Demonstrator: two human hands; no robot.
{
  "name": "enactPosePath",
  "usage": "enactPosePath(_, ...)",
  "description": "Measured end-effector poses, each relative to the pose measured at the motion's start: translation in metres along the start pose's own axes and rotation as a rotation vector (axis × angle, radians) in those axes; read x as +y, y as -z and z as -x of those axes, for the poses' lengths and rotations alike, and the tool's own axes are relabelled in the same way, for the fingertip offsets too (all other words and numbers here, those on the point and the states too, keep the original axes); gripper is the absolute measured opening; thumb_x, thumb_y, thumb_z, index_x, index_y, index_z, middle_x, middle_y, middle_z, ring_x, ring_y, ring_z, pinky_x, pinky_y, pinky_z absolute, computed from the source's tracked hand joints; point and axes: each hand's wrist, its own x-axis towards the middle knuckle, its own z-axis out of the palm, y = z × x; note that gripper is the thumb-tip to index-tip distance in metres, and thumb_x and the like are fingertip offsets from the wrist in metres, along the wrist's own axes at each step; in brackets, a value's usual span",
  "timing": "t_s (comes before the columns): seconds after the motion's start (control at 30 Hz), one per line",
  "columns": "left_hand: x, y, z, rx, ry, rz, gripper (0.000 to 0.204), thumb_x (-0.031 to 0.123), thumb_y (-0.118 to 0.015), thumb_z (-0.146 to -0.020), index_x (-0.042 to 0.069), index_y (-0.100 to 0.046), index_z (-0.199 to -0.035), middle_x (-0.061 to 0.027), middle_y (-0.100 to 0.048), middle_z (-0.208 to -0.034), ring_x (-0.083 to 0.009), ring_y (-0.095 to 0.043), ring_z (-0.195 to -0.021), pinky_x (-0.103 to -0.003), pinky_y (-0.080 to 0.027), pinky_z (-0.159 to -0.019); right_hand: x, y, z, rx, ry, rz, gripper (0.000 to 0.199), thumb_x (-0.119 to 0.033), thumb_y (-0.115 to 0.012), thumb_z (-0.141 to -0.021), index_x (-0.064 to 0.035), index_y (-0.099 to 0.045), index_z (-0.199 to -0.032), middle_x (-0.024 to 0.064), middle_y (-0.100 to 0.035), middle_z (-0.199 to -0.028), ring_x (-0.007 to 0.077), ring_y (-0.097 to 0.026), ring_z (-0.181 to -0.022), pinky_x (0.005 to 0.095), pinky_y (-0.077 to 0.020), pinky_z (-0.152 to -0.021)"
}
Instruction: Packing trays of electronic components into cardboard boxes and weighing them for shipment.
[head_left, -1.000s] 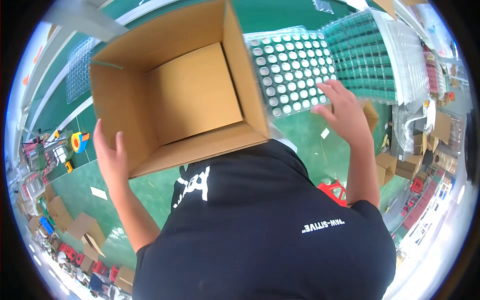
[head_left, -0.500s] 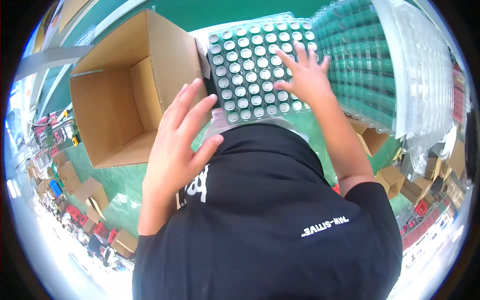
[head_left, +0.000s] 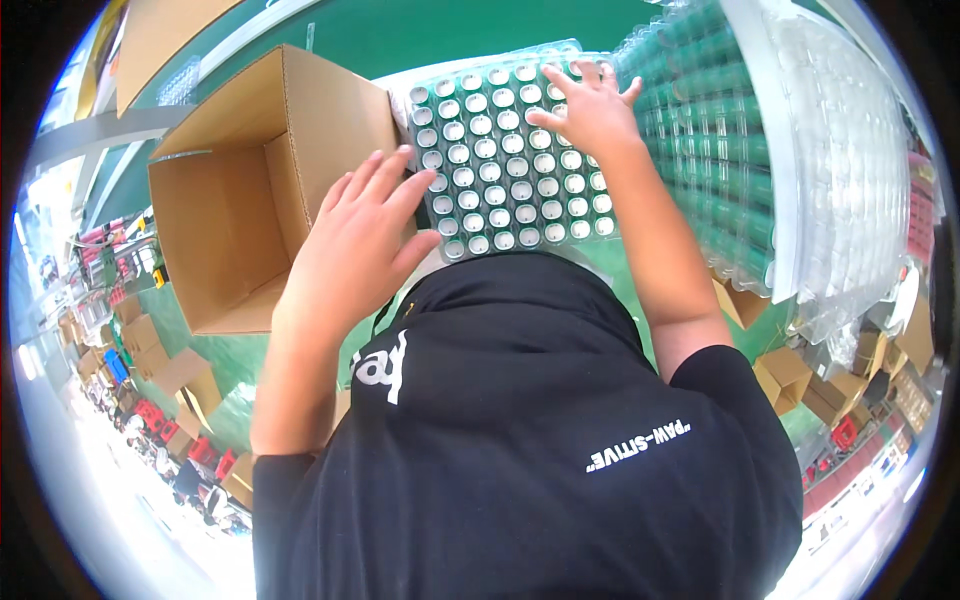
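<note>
A clear plastic tray (head_left: 505, 165) packed with several small green cylinders with silver tops lies in front of me. My right hand (head_left: 590, 105) rests flat on its far right part, fingers spread. My left hand (head_left: 355, 245) hovers with fingers apart at the tray's left edge, close to the wall of an open brown cardboard box (head_left: 250, 190). Neither hand grips anything. The box looks empty inside.
A tall stack of trays with green cylinders (head_left: 710, 150) stands right of the tray, with clear empty trays (head_left: 850, 180) beyond it. Small cardboard boxes (head_left: 790, 375) lie on the green floor at the right and lower left.
My left hand left the box and came over to the tray's left edge. My right hand slid onto the tray top. The view swung right, shifting the box leftward.
</note>
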Motion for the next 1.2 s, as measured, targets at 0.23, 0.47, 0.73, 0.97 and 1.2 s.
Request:
enactPosePath(0.23,-0.013,-0.061,-0.130,-0.001,0.160,0.108,0.054,0.043,-0.064,-0.097,0.007,-0.060,-0.138,-0.0187,-0.063,-0.137,-0.0393,-0.061,-0.126,-0.049,-0.050,-0.107,-0.001,-0.006,-0.014,0.027,0.070,-0.006,0.077,-0.074,-0.064,-0.088,-0.0279,-0.056,-0.150,0.0096,-0.052,-0.153,0.0422,-0.041,-0.146,0.0742,-0.0221,-0.118)
enactPosePath(0.47,-0.027,-0.147,-0.182,0.197,0.311,-0.173,0.054,0.050,-0.063,-0.097,0.019,-0.059,-0.142,-0.0145,-0.055,-0.140,-0.0339,-0.057,-0.129,-0.056,-0.047,-0.104,0.009,-0.032,-0.031,0.189,0.104,-0.098,0.067,-0.069,-0.065,-0.087,-0.0281,-0.064,-0.139,0.0115,-0.057,-0.139,0.0403,-0.044,-0.135,0.0614,-0.0278,-0.113)
enactPosePath(0.73,-0.030,-0.167,-0.172,0.351,0.324,-0.205,0.064,0.061,-0.065,-0.092,0.024,-0.057,-0.144,-0.0115,-0.052,-0.145,-0.0328,-0.049,-0.134,-0.061,-0.043,-0.103,0.010,-0.038,-0.014,0.303,0.090,-0.066,0.067,-0.067,-0.068,-0.086,-0.0288,-0.063,-0.141,0.0102,-0.056,-0.138,0.0374,-0.043,-0.138,0.0680,-0.0278,-0.114)
enactPosePath(0.97,-0.016,-0.152,-0.175,0.256,0.389,-0.135,0.083,0.074,-0.062,-0.088,0.025,-0.048,-0.154,-0.0094,-0.048,-0.153,-0.0403,-0.042,-0.139,-0.067,-0.038,-0.107,0.014,-0.035,-0.009,0.234,0.064,-0.066,0.072,-0.066,-0.071,-0.084,-0.0306,-0.058,-0.146,0.0093,-0.052,-0.145,0.0376,-0.042,-0.140,0.0704,-0.0293,-0.113)
enactPosePath(1.2,-0.020,-0.148,-0.173,0.183,0.411,-0.100,0.091,0.080,-0.061,-0.085,0.027,-0.045,-0.157,-0.0082,-0.048,-0.153,-0.0457,-0.042,-0.142,-0.069,-0.037,-0.110,0.004,-0.027,-0.009,0.178,0.028,-0.034,0.074,-0.068,-0.070,-0.084,-0.0309,-0.057,-0.147,0.0105,-0.050,-0.149,0.0380,-0.041,-0.141,0.0671,-0.0286,-0.113)
